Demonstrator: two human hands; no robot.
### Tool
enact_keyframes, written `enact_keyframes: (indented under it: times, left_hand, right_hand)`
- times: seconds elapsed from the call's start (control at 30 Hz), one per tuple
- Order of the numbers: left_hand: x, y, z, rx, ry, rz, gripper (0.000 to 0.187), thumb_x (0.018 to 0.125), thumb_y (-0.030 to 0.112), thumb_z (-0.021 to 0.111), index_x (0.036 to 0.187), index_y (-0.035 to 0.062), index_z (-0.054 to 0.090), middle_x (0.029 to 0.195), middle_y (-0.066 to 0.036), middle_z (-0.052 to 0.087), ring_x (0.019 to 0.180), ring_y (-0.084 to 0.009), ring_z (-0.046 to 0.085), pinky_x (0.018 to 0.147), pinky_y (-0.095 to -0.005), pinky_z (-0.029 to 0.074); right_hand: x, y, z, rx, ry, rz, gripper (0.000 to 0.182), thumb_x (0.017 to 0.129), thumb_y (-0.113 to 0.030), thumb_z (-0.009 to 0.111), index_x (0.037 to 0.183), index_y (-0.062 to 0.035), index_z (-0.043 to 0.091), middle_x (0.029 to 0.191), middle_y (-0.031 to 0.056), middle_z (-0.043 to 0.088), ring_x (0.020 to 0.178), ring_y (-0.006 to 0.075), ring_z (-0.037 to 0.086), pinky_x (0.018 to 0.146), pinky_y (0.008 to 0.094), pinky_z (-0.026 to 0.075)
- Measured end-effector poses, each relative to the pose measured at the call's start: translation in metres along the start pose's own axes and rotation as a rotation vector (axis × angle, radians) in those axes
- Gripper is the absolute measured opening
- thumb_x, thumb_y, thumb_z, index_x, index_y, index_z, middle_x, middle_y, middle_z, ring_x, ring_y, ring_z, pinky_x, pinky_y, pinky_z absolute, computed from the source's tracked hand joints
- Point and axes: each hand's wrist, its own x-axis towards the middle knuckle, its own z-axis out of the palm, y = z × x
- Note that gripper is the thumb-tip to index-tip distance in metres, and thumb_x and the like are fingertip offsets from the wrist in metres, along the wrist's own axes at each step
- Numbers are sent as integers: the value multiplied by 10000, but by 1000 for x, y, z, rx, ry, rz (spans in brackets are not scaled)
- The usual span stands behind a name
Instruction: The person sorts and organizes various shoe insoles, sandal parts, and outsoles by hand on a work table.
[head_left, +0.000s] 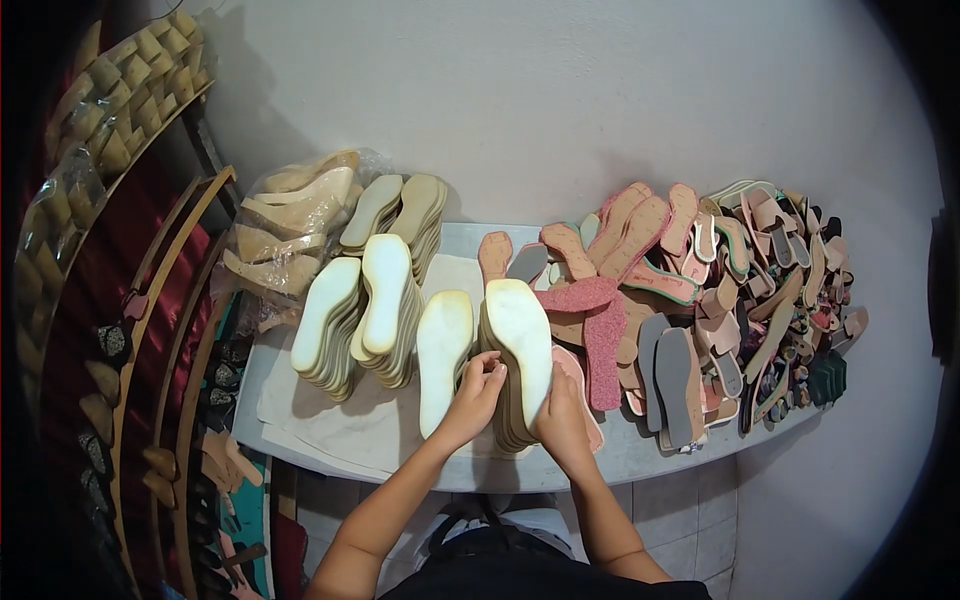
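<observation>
A stack of white-topped insoles with tan edges stands near the table's front, between my two hands. My left hand has its fingers bent against the stack's left side. On the opposite side my right hand grips the stack's right edge, with some fingertips hidden. Just left of the stack lies another white insole, close to my left hand. Farther left are two tall stacks of the same kind, the nearer-left stack and the middle stack.
Two beige insole stacks stand behind. Clear-bagged wedge heels lie at the back left. Pink insoles, grey insoles and a heap of sandal parts cover the table's right side. Shelves of heels rise at left.
</observation>
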Motion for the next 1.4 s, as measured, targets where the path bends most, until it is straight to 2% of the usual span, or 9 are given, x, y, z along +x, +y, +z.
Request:
enact_keyframes:
  times: [0.3,0.4,0.63,0.8,1.0,1.1,1.2,1.3,1.4]
  left_hand:
    - [19,5,5,98,79,89,383,908,247,427,1169,-26,367,1130,-178,404,1031,-247,464,894,-333,365]
    - [28,11,10,143,93,119,375,906,245,427,1158,-27,374,1122,-180,410,1022,-260,460,891,-344,366]
    - [71,25,52,210,105,201,372,886,248,453,1130,-28,401,1063,-194,424,980,-293,458,862,-362,381]
    - [137,51,89,382,44,228,394,873,272,460,1128,-24,413,1072,-224,451,1035,-320,454,877,-375,377]
    - [284,6,137,442,-9,-46,462,814,276,477,1151,-29,392,1141,-265,438,1016,-406,485,883,-446,375]
    - [325,-24,160,673,29,-138,465,798,264,468,1135,-43,378,1179,-291,406,1059,-446,443,900,-474,363]
    - [344,-36,174,592,14,-261,497,795,275,479,1163,-40,371,1177,-304,401,1070,-432,439,905,-462,362]
    - [361,-49,173,585,7,-234,526,790,281,486,1186,-41,361,1168,-314,401,1068,-428,442,910,-451,362]
    - [376,-65,168,539,-36,-269,538,786,280,494,1185,-57,364,1159,-321,412,1072,-429,441,917,-426,362]
  right_hand:
    - [0,4,-1,-257,-25,-60,316,798,-63,446,1087,59,486,918,234,530,827,389,513,751,436,411]
    - [8,18,-14,-224,-14,-133,261,805,-106,467,997,52,547,881,196,570,815,359,527,753,417,414]
    - [51,65,-44,150,-312,-62,239,824,-106,460,999,23,562,902,200,577,854,341,553,758,390,430]
    - [131,114,-70,168,-239,-135,235,824,-102,456,978,42,561,918,216,581,874,362,552,758,395,432]
    - [303,181,-52,-447,-136,-265,229,738,-78,521,940,23,560,908,195,577,866,355,538,734,391,447]
    - [379,223,-19,-765,-340,-249,270,747,-121,516,991,-18,567,990,172,574,985,339,505,866,420,399]
    - [426,267,14,-1043,-211,-425,278,805,-205,465,1020,-72,580,1020,111,590,1088,278,465,1005,472,222]
    - [445,287,33,-1099,-216,-232,288,839,-183,413,1066,-68,549,1035,93,583,1166,272,393,1041,497,81]
    - [454,290,35,-1133,-357,-129,297,839,-180,420,1092,-65,522,1077,110,572,1131,286,441,1032,476,138]
